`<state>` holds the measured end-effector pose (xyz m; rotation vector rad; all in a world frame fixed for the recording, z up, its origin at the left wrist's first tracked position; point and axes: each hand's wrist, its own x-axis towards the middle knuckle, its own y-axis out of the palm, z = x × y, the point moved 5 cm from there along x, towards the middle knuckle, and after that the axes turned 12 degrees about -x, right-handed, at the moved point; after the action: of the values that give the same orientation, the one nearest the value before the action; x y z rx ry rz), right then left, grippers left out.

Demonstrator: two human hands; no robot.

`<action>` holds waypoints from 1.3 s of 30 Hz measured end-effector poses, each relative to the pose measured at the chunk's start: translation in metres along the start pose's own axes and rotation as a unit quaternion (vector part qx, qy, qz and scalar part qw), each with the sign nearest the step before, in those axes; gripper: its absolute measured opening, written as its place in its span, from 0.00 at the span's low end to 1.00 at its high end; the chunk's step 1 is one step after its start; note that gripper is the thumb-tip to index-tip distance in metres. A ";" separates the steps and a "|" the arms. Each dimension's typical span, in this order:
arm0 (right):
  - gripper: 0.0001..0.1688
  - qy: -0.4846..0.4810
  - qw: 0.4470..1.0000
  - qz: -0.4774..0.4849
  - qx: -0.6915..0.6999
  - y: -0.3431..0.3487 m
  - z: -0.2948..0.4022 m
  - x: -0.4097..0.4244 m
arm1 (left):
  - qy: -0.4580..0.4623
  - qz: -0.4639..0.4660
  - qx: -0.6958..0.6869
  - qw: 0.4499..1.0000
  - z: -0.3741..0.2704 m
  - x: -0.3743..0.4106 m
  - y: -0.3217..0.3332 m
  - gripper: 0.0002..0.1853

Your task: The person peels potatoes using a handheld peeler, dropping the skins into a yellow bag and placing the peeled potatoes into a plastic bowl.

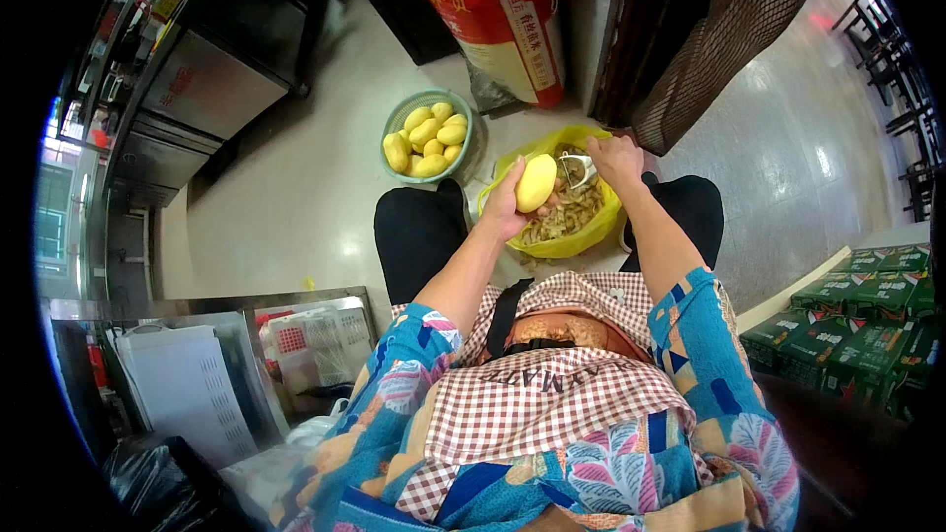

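Observation:
My left hand [508,199] holds a peeled yellow potato [536,183] over a yellow plastic bag [591,229]. Brown potato peelings [565,216] fill the bag, which stands on the floor between my knees. In my right hand [618,158] is a white-handled peeler [585,170], its blade end pointing towards the potato with a small gap between them. Beyond my left knee sits a green plastic colander [391,155], heaped with several peeled potatoes [424,131].
Large red and white sacks [510,44] stand beyond the colander. A dark mesh-covered piece [709,52] rises right of the bag. Green cartons [835,332] are stacked at lower right. Metal cabinets [211,89] stand at left, and white plastic baskets [318,343] lie behind my left side.

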<state>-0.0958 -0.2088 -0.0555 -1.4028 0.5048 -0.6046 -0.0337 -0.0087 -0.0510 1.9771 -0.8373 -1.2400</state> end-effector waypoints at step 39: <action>0.30 -0.007 0.967 0.253 0.002 -0.063 -0.051 0.010 | 0.140 -0.296 0.049 0.944 -0.153 0.138 -0.197 0.15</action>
<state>-0.1269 -0.2575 0.0015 -1.2075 0.8164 -0.1808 0.1899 0.0262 -0.2241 2.5176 -0.1577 -1.1931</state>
